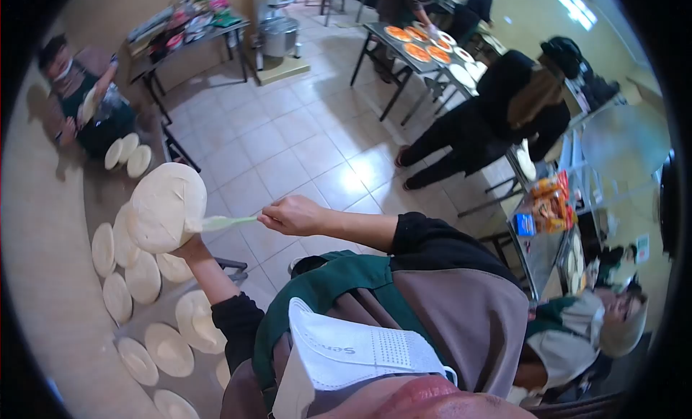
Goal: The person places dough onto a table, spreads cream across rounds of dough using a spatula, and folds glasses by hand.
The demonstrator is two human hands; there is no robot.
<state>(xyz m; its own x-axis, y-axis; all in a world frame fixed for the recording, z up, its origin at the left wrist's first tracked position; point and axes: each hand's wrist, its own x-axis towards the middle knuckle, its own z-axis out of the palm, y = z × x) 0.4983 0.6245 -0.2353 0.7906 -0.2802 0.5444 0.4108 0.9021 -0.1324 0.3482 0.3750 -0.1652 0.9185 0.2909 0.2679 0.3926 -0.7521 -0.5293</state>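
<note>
My left hand (pixel 192 249) is under a round dough base (pixel 167 206) with a pale cream spread on it, holding it up and tilted; its fingers are mostly hidden beneath the dough. The fingers of my right hand (pixel 292 215) are closed round the handle of a pale green spatula (pixel 229 222). The blade's tip rests against the dough's lower right edge. Several more round bases, such as one coated with cream (pixel 198 322), lie on the table (pixel 189 284) below and beside my left hand.
Across the table's far end a person (pixel 94 109) holds a dough round. A steel mixer (pixel 278 37) stands at the back. Red-topped rounds (pixel 417 52) lie on another table. A dark-clothed person (pixel 497 109) stands right of centre; packets (pixel 551 206) are on a right-hand table.
</note>
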